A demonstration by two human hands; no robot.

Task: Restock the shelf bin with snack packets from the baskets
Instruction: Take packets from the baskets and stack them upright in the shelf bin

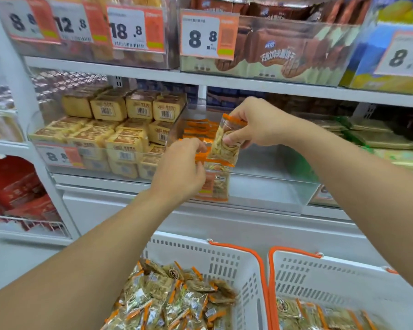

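A clear shelf bin (272, 184) sits on the middle shelf, with several orange-edged snack packets (197, 128) stacked at its left rear. My right hand (255, 125) pinches one clear orange-edged snack packet (225, 145) upright over the bin's left side. My left hand (180, 170) reaches in just below and left of it, its fingers curled round the orange edge of another packet (202, 157). Below, a white basket (224, 265) holds a heap of the same packets (174, 298). Beside it, a second white basket (343, 275) holds more (320, 315).
A bin of yellow wrapped cakes (119, 132) stands left of the target bin. Green packets (379, 136) lie to its right. The upper shelf carries price tags (208, 35) and brown biscuit packs (279, 55). Red packs (17, 189) fill a wire rack at far left.
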